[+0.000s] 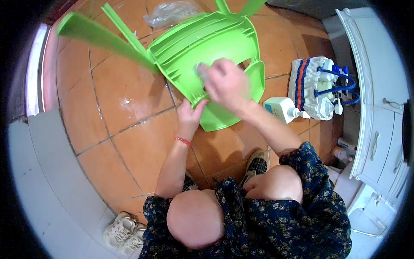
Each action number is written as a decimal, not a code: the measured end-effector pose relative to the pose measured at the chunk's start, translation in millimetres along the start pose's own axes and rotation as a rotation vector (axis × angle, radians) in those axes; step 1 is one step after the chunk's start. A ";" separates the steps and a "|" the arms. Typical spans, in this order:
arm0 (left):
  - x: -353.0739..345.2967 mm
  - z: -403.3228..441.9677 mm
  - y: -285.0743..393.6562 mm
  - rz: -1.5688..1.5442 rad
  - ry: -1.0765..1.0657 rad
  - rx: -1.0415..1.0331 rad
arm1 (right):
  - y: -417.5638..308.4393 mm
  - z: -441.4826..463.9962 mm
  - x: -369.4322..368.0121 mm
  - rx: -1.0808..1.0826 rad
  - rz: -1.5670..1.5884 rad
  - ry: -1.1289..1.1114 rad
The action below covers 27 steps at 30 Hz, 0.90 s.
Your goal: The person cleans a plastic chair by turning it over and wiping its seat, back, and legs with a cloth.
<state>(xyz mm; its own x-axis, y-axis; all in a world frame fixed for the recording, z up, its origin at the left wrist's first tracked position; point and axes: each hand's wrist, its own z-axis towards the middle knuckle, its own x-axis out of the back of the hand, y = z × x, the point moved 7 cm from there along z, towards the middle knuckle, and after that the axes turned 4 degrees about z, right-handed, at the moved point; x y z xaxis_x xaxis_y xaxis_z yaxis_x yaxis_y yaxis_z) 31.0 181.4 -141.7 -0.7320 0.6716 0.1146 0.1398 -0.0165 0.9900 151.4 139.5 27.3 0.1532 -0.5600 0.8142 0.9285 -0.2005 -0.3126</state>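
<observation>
A green plastic chair [211, 47] is tipped over on the tiled floor, with its ribbed underside facing me and its legs pointing up and away. My left hand [191, 113] grips the chair's near left edge, the thumb lying over the rim. Over the middle of the underside is my right hand [226, 82], blurred by motion. Its fingers are closed round a small greyish thing [200, 68], pressed against the plastic, too blurred to name.
A white pump bottle [281, 108] lies on the floor at right, beside a striped woven basket [308, 86] holding bottles. Clear plastic [170, 14] lies behind the chair. White cabinets [379, 99] line the right; pale shoes [123, 231] are at lower left. The floor tiles [129, 116] look wet.
</observation>
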 end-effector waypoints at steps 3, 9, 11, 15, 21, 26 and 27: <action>-0.3 0.4 16.4 -0.001 -0.045 0.023 | 77.1 6.0 23.5 -0.341 -0.019 0.057; 2.7 1.3 28.1 0.128 -0.058 0.040 | 115.7 -6.5 29.0 -0.493 0.007 0.138; 3.1 2.0 18.1 0.122 -0.063 0.057 | 69.6 -6.3 24.5 -0.381 -0.018 0.086; 5.4 -0.6 21.5 0.091 -0.042 0.050 | -0.6 -5.6 -1.4 -0.081 0.041 -0.048; 24.8 -4.1 11.9 0.033 -0.027 0.153 | 81.3 3.6 23.2 -0.389 -0.013 0.001; 36.2 -4.2 10.0 0.156 -0.048 0.125 | 114.4 -29.8 27.6 -0.484 0.006 0.072; 39.2 -8.6 7.6 0.086 -0.052 0.147 | 114.6 -38.4 27.2 -0.528 0.015 0.035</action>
<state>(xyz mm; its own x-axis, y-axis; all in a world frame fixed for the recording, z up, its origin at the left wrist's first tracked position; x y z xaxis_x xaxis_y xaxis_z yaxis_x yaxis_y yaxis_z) -2.3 201.3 -129.0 -0.6783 0.7096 0.1907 0.2994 0.0299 0.9537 249.0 70.4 -5.2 0.1453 -0.5909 0.7936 0.6280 -0.5647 -0.5354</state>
